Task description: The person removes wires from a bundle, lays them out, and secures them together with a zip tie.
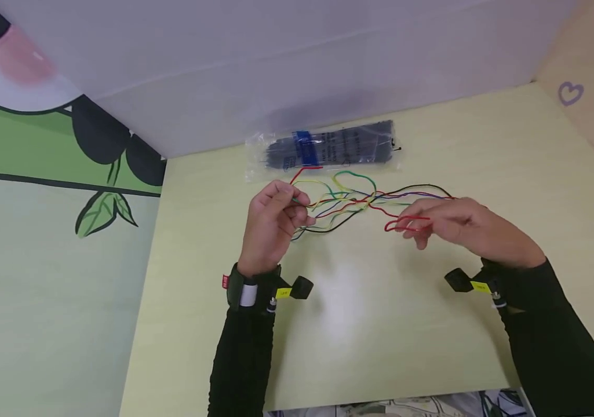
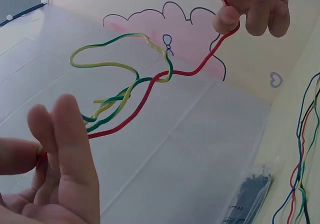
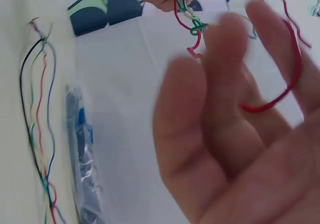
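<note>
My left hand (image 1: 276, 223) pinches a red wire and a yellow-green wire (image 2: 102, 64) between thumb and fingertips, held up above the table. The red wire (image 2: 142, 106) runs across to my right hand (image 1: 458, 226), which grips it between its fingers; a loop of it sticks out past them. Part of the yellow-green wire hangs in loose loops and twists around the red one in the left wrist view. Below the hands lies a loose bundle of thin wires, with a black wire (image 3: 21, 79), a blue wire (image 3: 51, 89) and others in red and green.
A clear plastic bag of dark cable ties (image 1: 333, 147) lies at the back of the table (image 1: 359, 336), against the pale wall panel (image 1: 328, 63). Printed panels stand left and right. Some cloth and cables show below the front edge.
</note>
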A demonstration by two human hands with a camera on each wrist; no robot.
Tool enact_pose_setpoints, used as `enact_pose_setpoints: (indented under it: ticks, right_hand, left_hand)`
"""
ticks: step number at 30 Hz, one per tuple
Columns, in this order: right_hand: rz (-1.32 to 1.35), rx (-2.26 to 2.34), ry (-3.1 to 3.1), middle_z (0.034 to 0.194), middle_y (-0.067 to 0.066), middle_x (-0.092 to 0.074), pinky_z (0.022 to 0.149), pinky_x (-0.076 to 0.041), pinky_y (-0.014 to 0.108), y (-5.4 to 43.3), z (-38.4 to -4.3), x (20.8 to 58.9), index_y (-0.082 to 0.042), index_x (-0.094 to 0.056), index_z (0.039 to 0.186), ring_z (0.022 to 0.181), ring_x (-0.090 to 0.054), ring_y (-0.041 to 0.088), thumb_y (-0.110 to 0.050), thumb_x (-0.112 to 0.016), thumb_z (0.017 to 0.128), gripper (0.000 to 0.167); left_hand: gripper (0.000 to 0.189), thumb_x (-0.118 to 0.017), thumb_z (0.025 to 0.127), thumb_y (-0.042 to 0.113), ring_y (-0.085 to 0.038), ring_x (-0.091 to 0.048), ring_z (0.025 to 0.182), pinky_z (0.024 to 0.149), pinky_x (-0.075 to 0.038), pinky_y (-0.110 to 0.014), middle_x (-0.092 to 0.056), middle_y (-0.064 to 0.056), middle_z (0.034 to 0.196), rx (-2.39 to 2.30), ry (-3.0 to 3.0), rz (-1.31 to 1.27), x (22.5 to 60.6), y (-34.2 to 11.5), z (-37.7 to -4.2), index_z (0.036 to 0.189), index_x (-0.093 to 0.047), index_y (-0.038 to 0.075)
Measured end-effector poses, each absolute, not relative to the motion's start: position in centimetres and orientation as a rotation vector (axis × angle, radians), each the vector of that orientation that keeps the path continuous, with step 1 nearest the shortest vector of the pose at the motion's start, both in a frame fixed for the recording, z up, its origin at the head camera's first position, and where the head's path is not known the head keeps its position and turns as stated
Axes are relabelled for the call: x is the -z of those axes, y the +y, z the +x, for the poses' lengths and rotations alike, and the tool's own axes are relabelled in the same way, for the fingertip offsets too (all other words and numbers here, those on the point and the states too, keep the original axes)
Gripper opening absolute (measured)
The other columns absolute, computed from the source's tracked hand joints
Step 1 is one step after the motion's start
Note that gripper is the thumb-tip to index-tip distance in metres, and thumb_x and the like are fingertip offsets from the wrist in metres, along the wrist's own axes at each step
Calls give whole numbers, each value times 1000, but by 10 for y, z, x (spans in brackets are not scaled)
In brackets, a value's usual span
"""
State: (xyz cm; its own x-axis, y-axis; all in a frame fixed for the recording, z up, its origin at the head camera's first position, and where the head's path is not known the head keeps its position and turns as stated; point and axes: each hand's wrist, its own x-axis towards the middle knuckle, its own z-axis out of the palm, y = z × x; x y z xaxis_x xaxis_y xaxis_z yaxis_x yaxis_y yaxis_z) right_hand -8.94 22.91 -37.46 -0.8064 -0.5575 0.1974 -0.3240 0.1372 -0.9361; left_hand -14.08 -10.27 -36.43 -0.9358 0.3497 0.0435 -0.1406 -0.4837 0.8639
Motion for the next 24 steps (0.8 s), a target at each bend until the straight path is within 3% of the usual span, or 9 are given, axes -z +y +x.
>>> enact_pose_setpoints:
  ticks: [3, 5, 7, 12, 14, 16, 19, 21, 24]
  right_hand:
    - [-624, 1665, 2382, 103, 4, -71, 87, -51, 21, 219, -94, 369, -15, -69, 116, 96, -65, 16, -20, -42, 106, 29]
    - [-509, 1548, 2486, 109, -3, -70, 83, -52, 21, 209, -95, 368, -24, -68, 119, 94, -66, 12, -30, -51, 103, 24]
    - [-532, 1377, 2574, 118, -9, -66, 82, -52, 24, 200, -96, 369, -28, -66, 122, 96, -64, 9, -35, -62, 97, 27]
    - [-638, 1106, 2789, 125, -6, -62, 102, -40, 40, 189, -94, 370, -25, -65, 124, 116, -56, 15, -38, -73, 88, 39]
    - [-612, 1164, 2820, 117, -6, -64, 104, -39, 39, 186, -95, 368, -22, -64, 125, 116, -56, 14, -36, -73, 89, 40]
    - [-587, 1293, 2783, 107, -8, -66, 93, -47, 30, 183, -96, 366, -20, -63, 125, 104, -60, 8, -32, -71, 91, 37]
    - [-603, 1452, 2667, 91, -6, -67, 77, -51, 23, 176, -97, 366, -17, -66, 113, 84, -62, 6, -25, -64, 96, 19]
    - [-615, 1545, 2575, 92, 0, -68, 74, -54, 24, 173, -97, 367, -13, -65, 104, 82, -64, 8, -21, -59, 99, 11]
    - [-591, 1736, 2387, 94, 10, -68, 75, -59, 30, 173, -95, 367, -5, -59, 93, 80, -70, 16, -15, -53, 102, 15]
  left_hand:
    - [15, -52, 100, 11, -10, -56, 55, 62, -57, -27, -71, -4, 82, -2478, 1415, 349, 359, -101, -140, 88, -60, 7]
    - [17, -50, 101, 9, -10, -54, 54, 61, -57, -27, -71, -4, 81, -2472, 1437, 361, 356, -99, -139, 87, -60, 8]
    - [18, -49, 101, 7, -11, -54, 55, 63, -58, -28, -71, -4, 81, -2465, 1463, 375, 354, -98, -139, 87, -59, 7]
    - [16, -50, 101, 8, -13, -51, 55, 64, -60, -31, -69, -4, 81, -2445, 1552, 400, 352, -96, -138, 87, -58, 6]
    - [15, -53, 101, 10, -13, -50, 55, 65, -60, -32, -67, -5, 80, -2424, 1592, 408, 353, -96, -136, 88, -57, 6]
    - [14, -55, 100, 13, -13, -50, 55, 66, -60, -33, -67, -5, 81, -2406, 1629, 424, 353, -96, -135, 88, -57, 5]
    - [15, -58, 99, 16, -13, -51, 55, 64, -60, -34, -70, -6, 83, -2385, 1653, 443, 355, -95, -134, 90, -58, 4]
    - [16, -59, 99, 17, -14, -51, 54, 61, -59, -33, -71, -6, 84, -2373, 1674, 458, 356, -94, -134, 91, -59, 3]
    - [17, -60, 99, 18, -14, -53, 54, 59, -59, -31, -72, -6, 83, -2374, 1715, 457, 360, -93, -135, 92, -59, 3]
